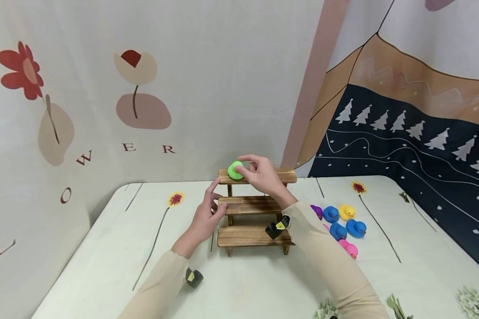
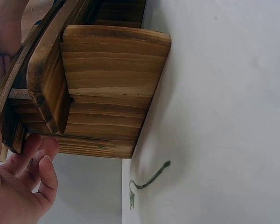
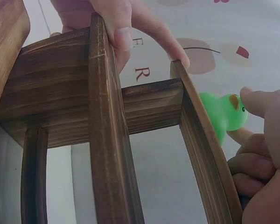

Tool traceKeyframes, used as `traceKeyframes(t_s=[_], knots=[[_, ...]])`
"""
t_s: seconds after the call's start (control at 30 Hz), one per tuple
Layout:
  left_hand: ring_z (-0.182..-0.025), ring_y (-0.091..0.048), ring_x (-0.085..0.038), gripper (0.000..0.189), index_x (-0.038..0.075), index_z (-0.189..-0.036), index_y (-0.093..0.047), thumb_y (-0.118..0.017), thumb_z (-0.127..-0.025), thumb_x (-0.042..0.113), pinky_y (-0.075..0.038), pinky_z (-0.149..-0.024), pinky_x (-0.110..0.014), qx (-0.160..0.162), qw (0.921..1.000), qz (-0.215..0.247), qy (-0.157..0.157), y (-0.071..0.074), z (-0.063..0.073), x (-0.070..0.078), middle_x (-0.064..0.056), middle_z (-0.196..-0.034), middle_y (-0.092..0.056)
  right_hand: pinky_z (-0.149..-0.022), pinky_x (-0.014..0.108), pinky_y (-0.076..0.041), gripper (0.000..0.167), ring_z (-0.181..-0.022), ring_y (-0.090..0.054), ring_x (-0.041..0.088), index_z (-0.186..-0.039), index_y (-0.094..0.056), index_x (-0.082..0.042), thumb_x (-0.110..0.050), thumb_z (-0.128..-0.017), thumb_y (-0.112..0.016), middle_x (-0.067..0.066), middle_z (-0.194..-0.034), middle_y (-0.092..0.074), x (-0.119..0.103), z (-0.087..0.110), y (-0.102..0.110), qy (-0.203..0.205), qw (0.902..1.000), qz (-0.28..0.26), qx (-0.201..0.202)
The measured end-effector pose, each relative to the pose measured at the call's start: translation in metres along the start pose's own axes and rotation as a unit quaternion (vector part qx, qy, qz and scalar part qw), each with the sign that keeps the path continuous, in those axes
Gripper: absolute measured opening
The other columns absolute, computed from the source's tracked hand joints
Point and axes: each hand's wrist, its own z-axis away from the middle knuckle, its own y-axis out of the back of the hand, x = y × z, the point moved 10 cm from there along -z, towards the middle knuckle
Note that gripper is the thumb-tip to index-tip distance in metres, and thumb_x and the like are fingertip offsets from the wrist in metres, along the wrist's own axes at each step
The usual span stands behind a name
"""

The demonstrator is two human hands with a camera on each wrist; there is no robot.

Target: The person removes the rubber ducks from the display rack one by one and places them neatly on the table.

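Note:
A three-tier wooden shelf stands on the table. On the left end of its top tier sits a green rubber duck, its orange beak showing in the right wrist view. My right hand pinches the duck's head between thumb and index finger, with the other fingers curled. My left hand holds the shelf's left side. Its index finger reaches up to the top tier's end, and its thumb lies at the middle tier's edge. In the left wrist view, curled fingers show beside the wood.
To the right of the shelf lies a group of rubber ducks: several blue ones, a yellow one, a pink one and a purple one, partly behind my right sleeve. A printed cloth wall rises behind the table.

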Motion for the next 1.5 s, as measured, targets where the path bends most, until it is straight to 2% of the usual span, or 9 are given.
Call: traceKeyframes(t_s=[0.3, 0.5, 0.83, 1.23, 1.5], knots=[[-0.07, -0.048, -0.013, 0.069, 0.027, -0.152, -0.015, -0.054, -0.097, 0.014, -0.044, -0.065, -0.026, 0.007, 0.9999, -0.005, -0.008, 0.004, -0.002, 0.002, -0.014, -0.108, -0.06, -0.046, 0.024, -0.028, 0.032, -0.043, -0.029, 0.011, -0.119, -0.064, -0.002, -0.022, -0.094, -0.062, -0.002, -0.051, -0.037, -0.007, -0.005, -0.002, 0.01, 0.9994, 0.03, -0.015], [-0.07, -0.048, -0.012, 0.069, 0.027, -0.152, -0.015, -0.054, -0.096, 0.014, -0.044, -0.064, -0.025, 0.003, 1.0, -0.005, 0.0, 0.0, 0.0, -0.001, -0.014, -0.11, -0.06, -0.046, 0.024, -0.029, 0.031, -0.042, -0.028, 0.01, -0.117, -0.065, -0.001, -0.022, -0.095, -0.061, -0.002, -0.051, -0.037, -0.004, -0.003, -0.003, 0.008, 0.9987, 0.039, -0.03], [-0.07, -0.048, -0.013, 0.068, 0.025, -0.152, -0.017, -0.054, -0.096, 0.014, -0.044, -0.065, -0.025, 0.006, 0.9999, 0.006, -0.011, 0.0, 0.0, 0.004, -0.015, -0.109, -0.06, -0.045, 0.024, -0.029, 0.028, -0.042, -0.029, 0.012, -0.114, -0.065, -0.002, -0.022, -0.095, -0.061, -0.002, -0.051, -0.038, -0.004, 0.001, 0.001, 0.003, 0.9987, 0.041, -0.03], [-0.071, -0.048, -0.013, 0.069, 0.026, -0.152, -0.016, -0.054, -0.096, 0.014, -0.044, -0.065, -0.025, 0.007, 1.0, 0.002, -0.001, 0.001, 0.003, 0.003, -0.014, -0.11, -0.06, -0.045, 0.024, -0.028, 0.028, -0.042, -0.028, 0.011, -0.114, -0.064, 0.0, -0.02, -0.096, -0.06, -0.003, -0.05, -0.037, -0.009, 0.006, 0.001, 0.003, 0.9977, 0.055, -0.04], [-0.071, -0.046, -0.013, 0.069, 0.025, -0.152, -0.016, -0.054, -0.096, 0.014, -0.042, -0.065, -0.025, 0.006, 1.0, -0.004, 0.0, 0.002, 0.003, 0.003, -0.014, -0.11, -0.06, -0.044, 0.023, -0.026, 0.026, -0.042, -0.027, 0.01, -0.113, -0.064, 0.002, -0.017, -0.095, -0.06, -0.003, -0.05, -0.036, -0.006, 0.012, 0.008, 0.001, 0.998, 0.045, -0.045]])
